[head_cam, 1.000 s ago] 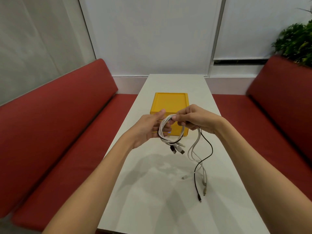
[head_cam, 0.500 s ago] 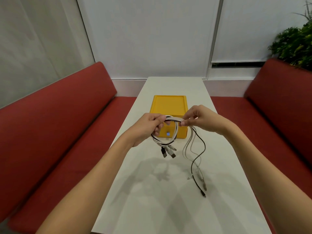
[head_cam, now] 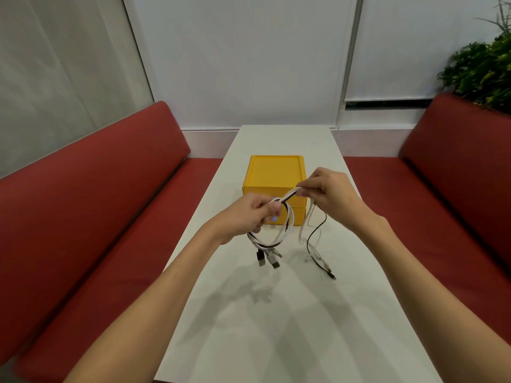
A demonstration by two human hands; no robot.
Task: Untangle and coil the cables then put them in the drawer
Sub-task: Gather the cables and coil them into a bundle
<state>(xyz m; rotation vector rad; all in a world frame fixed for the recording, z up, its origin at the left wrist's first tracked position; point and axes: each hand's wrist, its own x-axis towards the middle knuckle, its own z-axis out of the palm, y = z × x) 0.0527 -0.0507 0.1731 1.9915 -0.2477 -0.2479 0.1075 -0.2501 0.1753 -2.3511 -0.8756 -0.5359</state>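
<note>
My left hand [head_cam: 243,217] is held up just in front of the yellow drawer box [head_cam: 275,172]. Its fingers [head_cam: 272,209] are curled tight, gripping the cables [head_cam: 287,230] where the bundle crosses itself. From that grip a loop of white and dark strands hangs down in front of the box's lower front. Several plugs [head_cam: 269,259] dangle from the bottom of the loop on the near side of the box, above the table [head_cam: 276,327]. I cannot tell whether they touch it.

My right hand [head_cam: 330,196] is in front of the box's right front corner, a little higher than the left. Its fingers [head_cam: 307,192] are bent and closed, pinching the same bundle between thumb and fingertips. A short, taut run of cable joins my two hands. Below the right hand the loose tails [head_cam: 309,233] fall away, pale strands and one black one. They curve down to the table on the near right of the box, and the black end lies there nearest to me.

The box stands near the middle of the table, beyond my hands, with its top bare. My hands and the cables hide part of its front. A seam runs across the front, and a small blue spot [head_cam: 275,219] shows through the loop. The drawers look pushed in.

Red benches [head_cam: 96,203] run along both sides of the table. A green plant [head_cam: 486,64] stands far to the right of the box.
</note>
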